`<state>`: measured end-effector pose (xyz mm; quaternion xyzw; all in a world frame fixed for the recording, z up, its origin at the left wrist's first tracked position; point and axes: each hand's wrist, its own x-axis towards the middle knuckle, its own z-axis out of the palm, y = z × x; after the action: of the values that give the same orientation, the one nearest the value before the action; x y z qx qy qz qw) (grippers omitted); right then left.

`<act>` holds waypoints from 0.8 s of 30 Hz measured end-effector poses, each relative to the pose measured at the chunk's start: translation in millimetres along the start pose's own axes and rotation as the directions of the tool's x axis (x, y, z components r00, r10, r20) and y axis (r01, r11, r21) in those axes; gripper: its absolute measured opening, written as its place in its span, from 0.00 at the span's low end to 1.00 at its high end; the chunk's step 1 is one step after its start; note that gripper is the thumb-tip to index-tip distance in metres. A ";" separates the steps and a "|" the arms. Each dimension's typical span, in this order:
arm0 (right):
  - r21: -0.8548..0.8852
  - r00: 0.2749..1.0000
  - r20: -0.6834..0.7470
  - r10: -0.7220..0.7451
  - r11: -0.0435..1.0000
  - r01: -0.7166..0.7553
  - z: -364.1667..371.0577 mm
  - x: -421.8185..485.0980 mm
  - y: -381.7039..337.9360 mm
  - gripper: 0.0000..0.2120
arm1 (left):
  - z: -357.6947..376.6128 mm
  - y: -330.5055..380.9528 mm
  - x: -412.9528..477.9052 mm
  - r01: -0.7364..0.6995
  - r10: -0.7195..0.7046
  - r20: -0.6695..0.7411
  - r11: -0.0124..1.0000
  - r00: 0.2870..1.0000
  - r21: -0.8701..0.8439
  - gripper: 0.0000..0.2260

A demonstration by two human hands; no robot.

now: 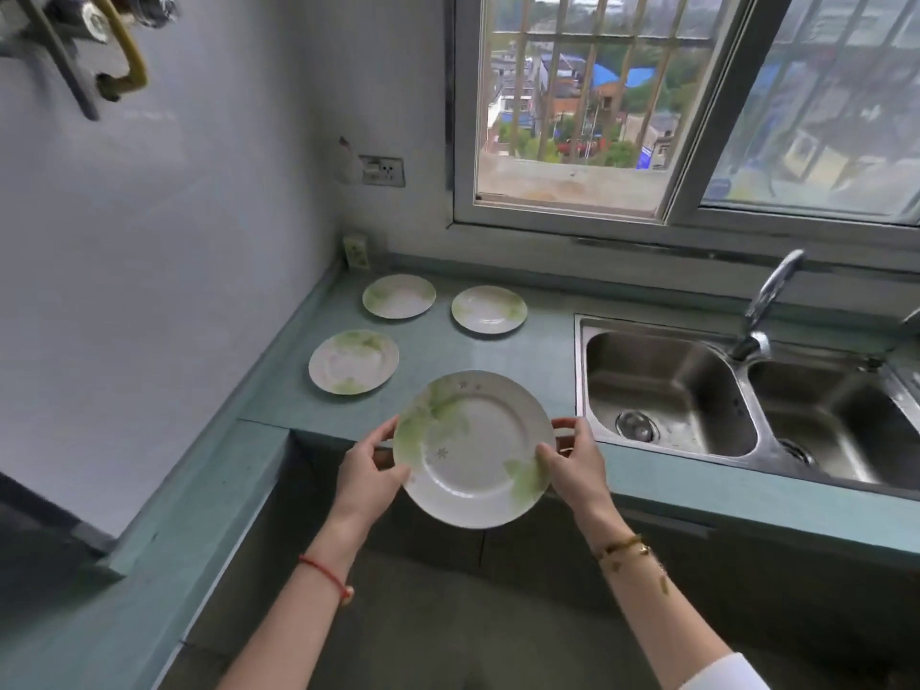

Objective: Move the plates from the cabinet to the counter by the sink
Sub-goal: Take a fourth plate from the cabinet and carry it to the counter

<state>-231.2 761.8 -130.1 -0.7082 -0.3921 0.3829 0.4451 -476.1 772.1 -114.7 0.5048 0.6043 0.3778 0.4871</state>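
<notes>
We are holding a fourth plate [473, 448] in the air over the near edge of the counter [443, 405], just left of the sink [667, 385], so the task is looking well under way. Three matching plates are already lying flat on the counter, apart from one another: one at the far left [398, 296], one to its right [489, 309], and one nearer on the left [353, 362]. The plate we are carrying is not yet touching the counter, and a bare patch between the near-left plate and the sink is looking like the natural spot for it. We are not seeing into the cabinet from here, so we cannot tell how many plates are left to fetch. Our left hand [368, 470] is gripping the plate's left rim, thumb over the top edge and fingers curling underneath. Our right hand [577, 465] is pinching the right rim the same way, thumb lying on the green pattern and fingers wrapping behind. Both forearms are reaching forward from the near edge of the view, wrists roughly level, and the plate is tilting slightly toward us, its face showing upward. Both grips are sitting opposite each other across the plate, so it is looking steady for lowering.
</notes>
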 end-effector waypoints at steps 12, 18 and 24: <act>-0.204 0.991 0.007 0.137 0.970 -0.132 75.9 204.7 7.5 0.15 | 32.4 -15.8 207.2 0.217 -0.227 0.098 0.971 0.969 0.102 0.32; -0.312 0.974 -0.072 0.215 0.922 -0.227 108.4 272.1 24.2 0.15 | 37.8 -27.2 286.4 0.235 -0.265 0.192 0.958 0.945 0.166 0.30; -0.369 0.955 -0.069 0.288 0.882 -0.293 128.9 303.6 43.6 0.16 | 39.1 -46.4 331.5 0.270 -0.316 0.262 0.942 0.912 0.199 0.31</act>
<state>-215.5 1063.5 -269.3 -0.8330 -0.3449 0.3588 0.2415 -454.7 1085.4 -236.8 0.4952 0.6234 0.1729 0.5799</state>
